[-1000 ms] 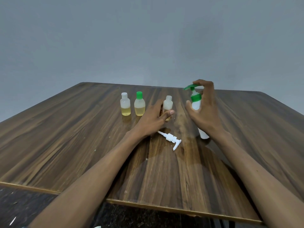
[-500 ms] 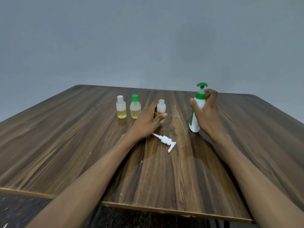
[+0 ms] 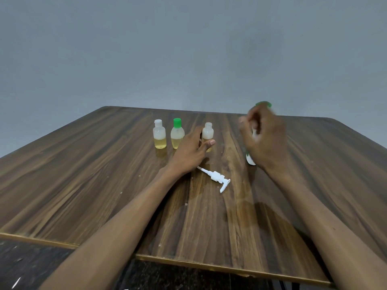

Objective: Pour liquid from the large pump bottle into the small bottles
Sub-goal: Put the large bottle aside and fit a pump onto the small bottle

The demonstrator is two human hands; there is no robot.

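Around the third small bottle (image 3: 207, 135), the left hand (image 3: 189, 152) has its thumb curled across the front and its fingers behind, holding the bottle upright on the table (image 3: 83, 185). That bottle has no cap and its yellowish liquid sits low, mostly hidden by the thumb. Right of it, the right hand (image 3: 262, 137) is motion-blurred in front of the pump bottle (image 3: 250, 160); its fingers look curled near the bottle's neck, but whether they grip it cannot be told. Only the green pump top above the hand and the white base below it show, and the base rests on the table. Left of the held bottle stand two more small bottles, just beside each other: one with a green cap (image 3: 177, 133) and one with a white cap (image 3: 159, 135), both partly full of yellow liquid. Near the left wrist, a loose white pump (image 3: 216, 177) lies on its side. The tabletop is dark wood grain with a glossy sheen, a pale strip along the near edge and a wet-looking patch under the right forearm. Behind it rises a plain grey wall (image 3: 188, 49); below the near edge is dark speckled floor (image 3: 31, 266).
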